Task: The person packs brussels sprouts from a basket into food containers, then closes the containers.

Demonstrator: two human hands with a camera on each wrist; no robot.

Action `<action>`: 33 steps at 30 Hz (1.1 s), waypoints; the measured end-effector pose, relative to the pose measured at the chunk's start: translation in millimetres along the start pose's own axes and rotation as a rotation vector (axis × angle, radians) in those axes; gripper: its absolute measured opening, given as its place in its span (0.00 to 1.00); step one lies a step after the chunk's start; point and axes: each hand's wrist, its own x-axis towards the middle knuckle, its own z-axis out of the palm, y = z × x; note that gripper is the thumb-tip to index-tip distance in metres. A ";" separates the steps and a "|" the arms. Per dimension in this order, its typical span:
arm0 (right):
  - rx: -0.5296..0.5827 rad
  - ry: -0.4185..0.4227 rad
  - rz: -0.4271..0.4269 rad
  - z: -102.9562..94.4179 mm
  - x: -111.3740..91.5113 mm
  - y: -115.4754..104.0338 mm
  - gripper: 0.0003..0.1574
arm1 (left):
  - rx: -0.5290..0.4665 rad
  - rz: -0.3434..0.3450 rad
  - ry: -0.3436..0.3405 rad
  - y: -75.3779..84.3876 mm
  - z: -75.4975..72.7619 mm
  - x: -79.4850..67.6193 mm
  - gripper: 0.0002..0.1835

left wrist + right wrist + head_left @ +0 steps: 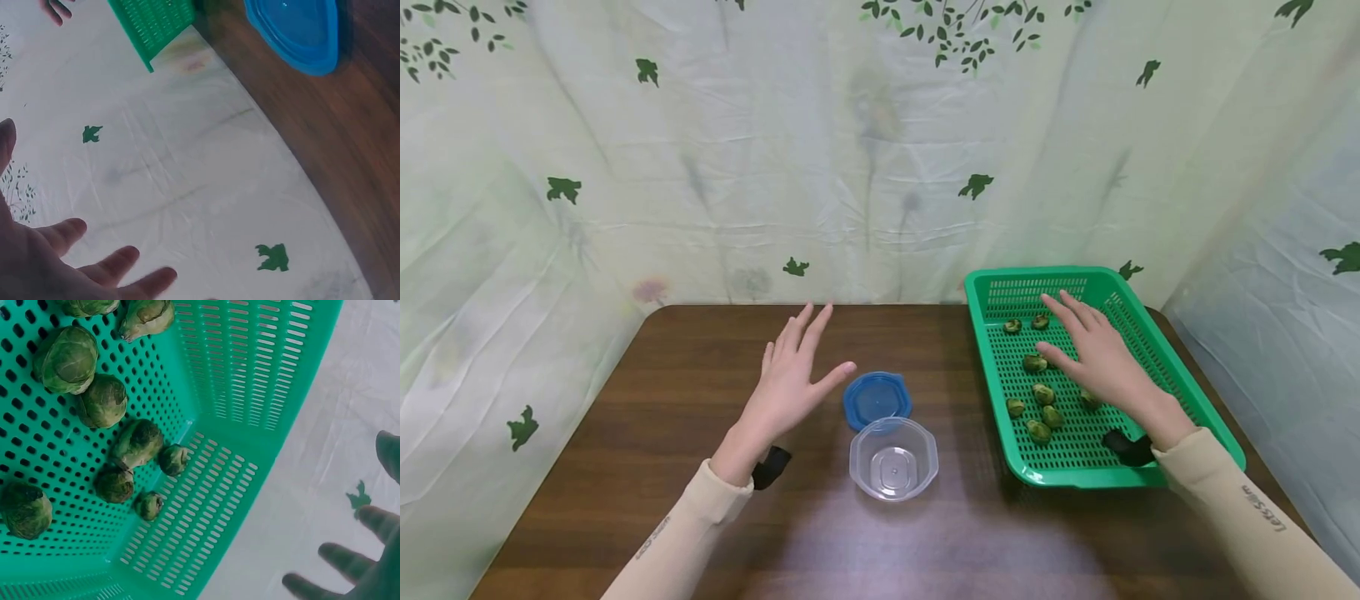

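Note:
My left hand hovers over the table, left of the blue lid, its fingers spread and holding nothing. My right hand is raised over the green basket, fingers extended and bare of any object. Several Brussels sprouts lie scattered on the basket's perforated floor; the right wrist view shows a sprout with green outer leaves from close by. Between the hands stands a clear plastic container with its top uncovered. Just behind it lies the blue lid, which the container's far rim overlaps in the head view.
The brown wooden table carries all these things. A pale curtain with green leaf prints hangs behind it and along both sides. The basket stands at the table's right, its tall slotted walls facing the container.

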 end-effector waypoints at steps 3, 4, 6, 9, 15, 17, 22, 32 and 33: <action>0.083 -0.017 0.007 -3.0 0.1 2.5 0.45 | -0.102 0.037 -0.022 -4.1 -1.4 -3.0 0.43; 0.107 -0.020 0.012 -3.9 0.2 3.4 0.45 | -0.133 0.049 -0.032 -5.9 -1.5 -4.2 0.43; 0.140 -0.026 0.017 -5.1 0.1 5.4 0.44 | -0.189 0.067 -0.057 -9.3 -1.1 -7.1 0.43; 0.190 -0.031 0.025 -5.8 -0.6 9.2 0.43 | -0.250 0.087 -0.085 -14.7 0.5 -12.1 0.42; 0.331 -0.073 0.052 -7.0 -2.7 20.1 0.39 | -0.417 0.100 -0.184 -26.5 7.4 -24.4 0.40; 0.387 -0.095 0.060 -7.6 -3.3 23.6 0.38 | -0.479 0.103 -0.228 -30.7 11.3 -28.8 0.40; 0.497 -0.149 0.066 -7.7 -4.1 33.5 0.35 | -0.584 0.124 -0.309 -38.0 24.3 -39.5 0.43; 0.638 -0.293 0.073 -7.1 -6.6 44.7 0.33 | -0.604 0.164 -0.414 -39.3 51.5 -59.1 0.48; 0.640 -0.312 0.077 -6.9 -6.8 45.5 0.33 | -0.599 0.169 -0.420 -39.0 53.8 -60.5 0.48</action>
